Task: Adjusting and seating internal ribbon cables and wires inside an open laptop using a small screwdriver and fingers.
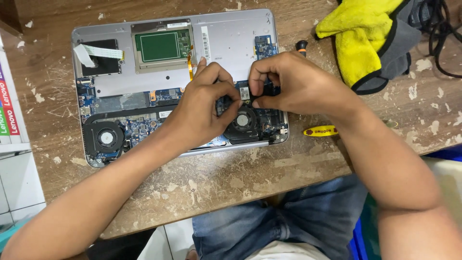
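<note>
Standing beside the worn wooden table (269,168), I see a laptop (226,38) lying upside down with its bottom cover off, boards and two fans bare. It fills most of the table's far half. As a whole it looks stiff and fairly heavy, but the exposed insides seem fragile; I would judge the metal edges the only safe place to lift it.

Both hands meet over its right side, just above the right fan (244,120). The left hand (204,108) has its fingers bunched and pressed down on the board beside that fan. The right hand (293,86) pinches a small dark part (263,90) between thumb and forefinger, right at the board. That part looks light, thin and easy to bend or crack, so it should be taken by its edges only, with a gentle pull.

The left fan (106,138) sits untouched near the laptop's near left corner, and a white ribbon cable (96,52) lies loose at the far left.

The table is scratched, with paint flaking in pale patches, rough enough that nothing should slide. A yellow and grey cloth (365,43) is bunched at the far right, with black cables (440,24) beyond it. A yellow-handled tool (320,130) lies just right of the laptop, and a small black screwdriver (301,46) rests near the cloth.
</note>
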